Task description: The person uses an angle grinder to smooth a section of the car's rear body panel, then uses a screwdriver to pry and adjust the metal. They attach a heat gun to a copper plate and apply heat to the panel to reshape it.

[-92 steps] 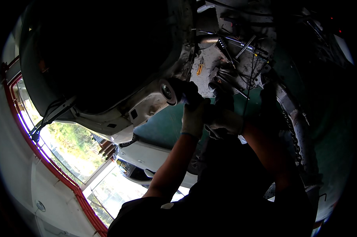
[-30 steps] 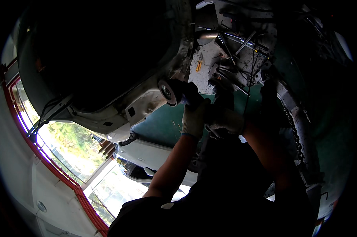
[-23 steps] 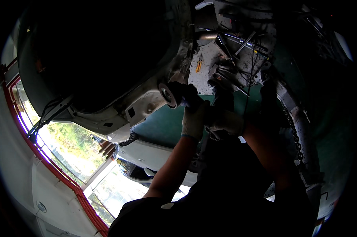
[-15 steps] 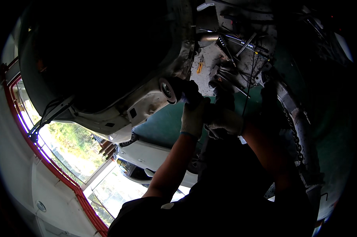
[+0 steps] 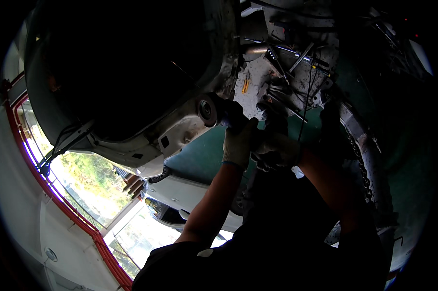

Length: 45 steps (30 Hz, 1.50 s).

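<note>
Fingers of the left hand (image 5: 238,145), in a pale knitted glove, are wrapping the dark body of an angle grinder (image 5: 233,116), pressing in around it rather than spreading. The right hand (image 5: 283,149), gloved too, is sitting behind and to the right, its fingers looking bent near the grinder's rear; shadow is hiding what they are pinching, so I can't tell. And here's the line that's counting: the tool's long axis is running from between the hands up and leftward, with the round abrasive disc (image 5: 206,111) sitting at the far upper-left end, beyond the left fingertips. The left hand is clearly being the nearer one to it. The disc is facing partly toward us, its rim overlapping the end of the pale car body panel (image 5: 184,127); whether they're touching, the view isn't settling.
</note>
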Tool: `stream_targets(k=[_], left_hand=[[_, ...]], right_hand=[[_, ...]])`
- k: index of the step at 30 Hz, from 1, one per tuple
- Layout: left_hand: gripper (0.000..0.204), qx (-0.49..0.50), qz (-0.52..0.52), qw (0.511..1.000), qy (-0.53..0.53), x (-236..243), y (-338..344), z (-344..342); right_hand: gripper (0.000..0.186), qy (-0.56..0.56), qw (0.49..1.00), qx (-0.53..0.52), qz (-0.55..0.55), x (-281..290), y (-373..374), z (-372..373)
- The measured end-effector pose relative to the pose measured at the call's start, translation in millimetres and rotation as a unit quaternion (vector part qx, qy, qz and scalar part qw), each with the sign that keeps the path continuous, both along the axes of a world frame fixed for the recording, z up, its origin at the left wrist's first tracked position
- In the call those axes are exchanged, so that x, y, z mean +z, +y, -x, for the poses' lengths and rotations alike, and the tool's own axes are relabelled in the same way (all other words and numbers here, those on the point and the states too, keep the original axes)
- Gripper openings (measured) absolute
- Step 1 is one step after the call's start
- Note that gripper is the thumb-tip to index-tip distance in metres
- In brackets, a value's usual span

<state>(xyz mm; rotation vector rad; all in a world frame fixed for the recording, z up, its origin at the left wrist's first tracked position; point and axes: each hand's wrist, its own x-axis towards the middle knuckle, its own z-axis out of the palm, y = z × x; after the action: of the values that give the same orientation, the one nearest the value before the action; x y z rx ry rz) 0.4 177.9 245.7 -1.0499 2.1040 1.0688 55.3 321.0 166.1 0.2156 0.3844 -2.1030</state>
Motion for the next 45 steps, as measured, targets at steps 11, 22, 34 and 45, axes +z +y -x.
stream_targets(k=[11, 22, 34, 45], left_hand=[[0.041, -0.02, -0.006, 1.0, -0.015, -3, -2, 4], [0.036, 0.012, -0.053, 0.998, -0.013, -10, -8, -9], [0.051, 0.003, -0.063, 0.998, -0.009, -14, -10, -28], [0.036, 0.023, -0.066, 0.998, 0.006, -9, -10, -18]], right_hand=[[0.031, -0.075, 0.993, 0.008, 0.091, 3, 7, 6], [0.021, 0.388, 0.897, -0.153, -0.147, -23, 0, -2], [0.046, 0.069, 0.993, 0.032, -0.087, 13, 25, 0], [0.04, 0.119, 0.987, 0.061, -0.087, 9, 15, 14]])
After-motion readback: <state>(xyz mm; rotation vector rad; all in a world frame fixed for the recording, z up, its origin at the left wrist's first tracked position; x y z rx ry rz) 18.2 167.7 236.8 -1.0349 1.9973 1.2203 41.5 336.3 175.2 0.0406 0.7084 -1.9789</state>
